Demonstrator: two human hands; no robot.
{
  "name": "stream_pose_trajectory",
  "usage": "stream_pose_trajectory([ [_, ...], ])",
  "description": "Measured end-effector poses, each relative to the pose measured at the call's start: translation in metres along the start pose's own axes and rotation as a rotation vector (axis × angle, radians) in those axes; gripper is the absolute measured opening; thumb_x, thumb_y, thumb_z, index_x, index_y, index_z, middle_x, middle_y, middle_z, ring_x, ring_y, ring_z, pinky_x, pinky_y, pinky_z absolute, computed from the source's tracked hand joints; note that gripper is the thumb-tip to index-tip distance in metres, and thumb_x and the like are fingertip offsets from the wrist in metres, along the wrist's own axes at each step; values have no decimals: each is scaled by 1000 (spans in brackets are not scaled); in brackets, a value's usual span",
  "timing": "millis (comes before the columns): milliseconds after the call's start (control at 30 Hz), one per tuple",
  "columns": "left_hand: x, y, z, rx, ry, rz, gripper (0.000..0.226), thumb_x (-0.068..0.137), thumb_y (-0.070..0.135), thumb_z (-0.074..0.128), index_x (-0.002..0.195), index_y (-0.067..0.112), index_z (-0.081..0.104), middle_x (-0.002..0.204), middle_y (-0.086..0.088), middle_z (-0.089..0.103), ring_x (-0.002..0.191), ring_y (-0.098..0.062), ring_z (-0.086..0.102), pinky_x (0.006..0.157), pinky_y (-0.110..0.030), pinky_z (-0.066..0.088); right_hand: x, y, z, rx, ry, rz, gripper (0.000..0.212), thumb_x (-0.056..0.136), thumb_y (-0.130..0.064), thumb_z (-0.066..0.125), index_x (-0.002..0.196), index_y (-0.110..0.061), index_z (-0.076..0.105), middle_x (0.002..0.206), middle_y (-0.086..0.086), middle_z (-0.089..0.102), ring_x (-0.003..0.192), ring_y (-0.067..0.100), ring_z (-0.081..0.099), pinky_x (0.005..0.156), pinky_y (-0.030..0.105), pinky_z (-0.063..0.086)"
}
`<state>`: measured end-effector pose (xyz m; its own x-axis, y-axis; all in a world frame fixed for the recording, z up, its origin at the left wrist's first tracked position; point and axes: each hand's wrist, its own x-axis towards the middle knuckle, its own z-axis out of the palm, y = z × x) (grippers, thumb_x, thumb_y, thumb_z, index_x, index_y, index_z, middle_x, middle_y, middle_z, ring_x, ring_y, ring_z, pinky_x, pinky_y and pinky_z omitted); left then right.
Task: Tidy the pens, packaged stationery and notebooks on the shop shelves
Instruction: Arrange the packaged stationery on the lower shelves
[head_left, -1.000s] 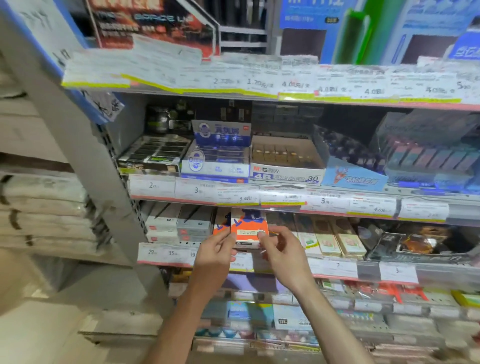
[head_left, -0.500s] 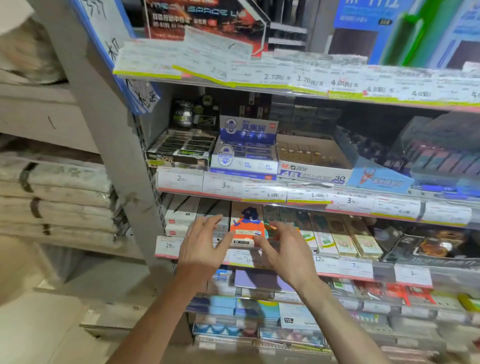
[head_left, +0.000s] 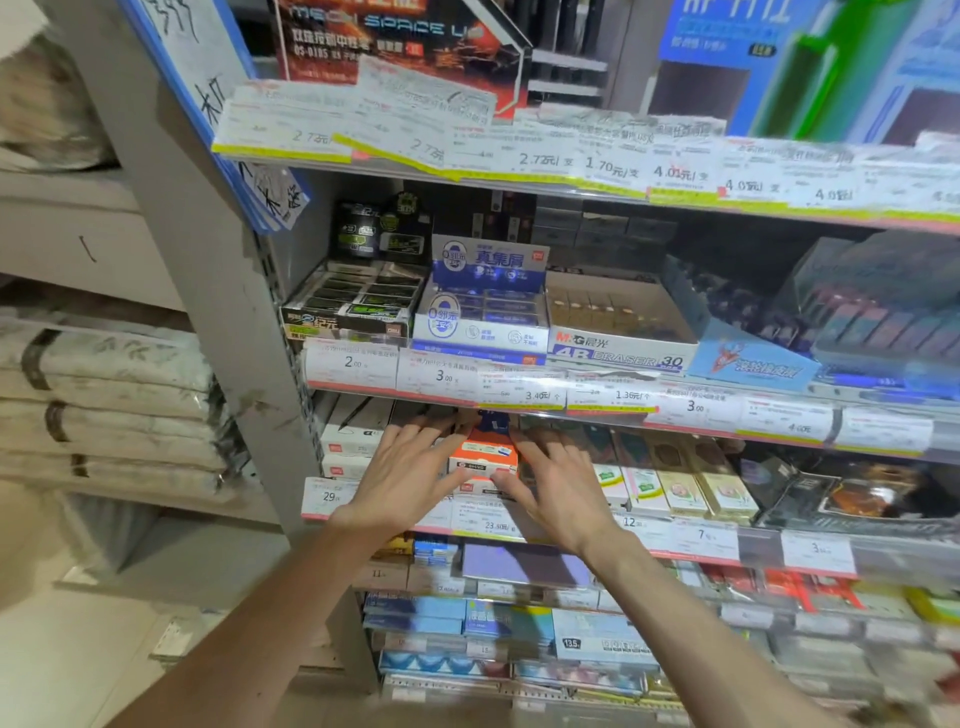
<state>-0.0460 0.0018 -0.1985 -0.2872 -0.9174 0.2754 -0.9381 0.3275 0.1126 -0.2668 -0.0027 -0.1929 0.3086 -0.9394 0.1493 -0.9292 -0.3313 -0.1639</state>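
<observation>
Single head view, wide-angle, faces forward and down at shop shelves, close; edges perhaps motion-blurred.

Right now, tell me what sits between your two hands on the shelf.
Head view: an orange box sits between the left hand and right hand, thumbs at its front.

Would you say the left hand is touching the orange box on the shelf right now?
Touching. The head view shows the left hand flat against the left side of the orange box, its thumb meeting the box's lower front, while the right hand presses the opposite side.
</observation>
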Motion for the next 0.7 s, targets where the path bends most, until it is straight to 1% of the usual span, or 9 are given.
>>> stream_pose_trajectory([
  [100,2,-5,-1,10,-30,22,60,95,65,37,146,33,41,146,7,48,127,-20,43,100,-36,32,8,11,-2,14,-64,-42,70,93,-70,39,150,-30,37,144,6,51,128,31,49,105,44,39],
  [200,3,-8,3,24,-60,23,65,92,70,37,147,35,39,148,9,46,128,-18,41,100,-35,30,13,22,-2,28,-154,-75,70,93,-68,42,151,-30,32,144,3,55,129,28,51,107,44,41],
  [333,5,-5,5,25,-66,-10,63,92,68,40,146,34,41,148,8,45,130,-19,39,102,-35,28,13,21,-2,43,-144,-77,66,96,-63,44,152,-30,33,138,4,60,126,28,54,105,44,41],
  [433,4,-5,5,41,-69,-4,63,93,67,39,145,33,43,147,7,47,130,-20,40,102,-36,29,16,26,-5,67,-153,-103,72,92,-68,45,153,-31,31,145,2,54,133,28,49,108,44,40],
  [500,3,-6,6,55,-69,4,63,93,68,36,146,33,42,146,7,47,128,-20,40,100,-36,30,18,30,-7,77,-171,-140,76,91,-68,49,154,-30,30,153,1,46,139,27,42,112,42,37],
  [533,4,-6,6,60,-72,3,63,94,68,35,147,34,41,146,8,47,127,-20,40,100,-36,29,18,30,-7,80,-179,-148,75,91,-65,51,154,-29,30,154,1,45,140,27,41,113,42,36],
  [633,4,-5,7,75,-86,-2,65,94,68,27,148,34,38,141,6,49,124,-20,40,100,-36,28,20,31,-5,95,-160,-124,72,91,-61,53,152,-28,34,150,1,49,137,27,44,111,42,38],
  [700,3,-4,7,78,-82,3,72,91,71,17,148,33,39,139,5,50,122,-21,41,98,-36,29,20,31,-4,117,-150,-118,71,90,-60,56,150,-27,36,150,1,49,137,27,44,112,42,38],
])
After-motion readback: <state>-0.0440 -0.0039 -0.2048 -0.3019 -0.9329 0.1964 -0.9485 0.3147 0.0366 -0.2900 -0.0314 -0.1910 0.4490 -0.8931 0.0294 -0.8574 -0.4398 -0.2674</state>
